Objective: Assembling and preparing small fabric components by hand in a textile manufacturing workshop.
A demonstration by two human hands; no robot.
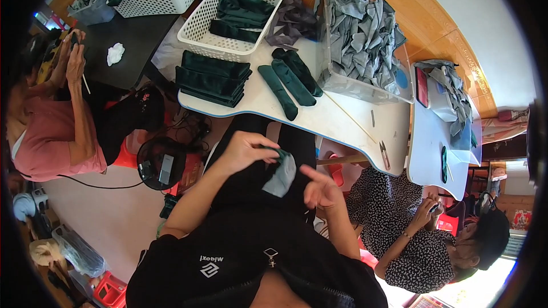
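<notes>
Over my lap, my left hand (248, 151) pinches the top edge of a small fabric piece (281, 177). The piece is grey on most of its visible side, with dark green at the top, and it hangs down from the fingers. My right hand (321, 188) is just right of the cloth, apart from it. Its index finger points out and the other fingers are loosely bent, with nothing visible in them. On the table ahead lie several narrow dark green velvet strips (293, 81), beside a stack of folded green velvet pieces (212, 78).
A white basket (191, 39) holds green velvet. Grey cloth fills a clear plastic bin (365, 92). A thin stick (349, 117) and small thread snips (385, 155) lie near the front edge of the white table (337, 122). Co-workers sit left and right; a black fan (161, 162) stands below.
</notes>
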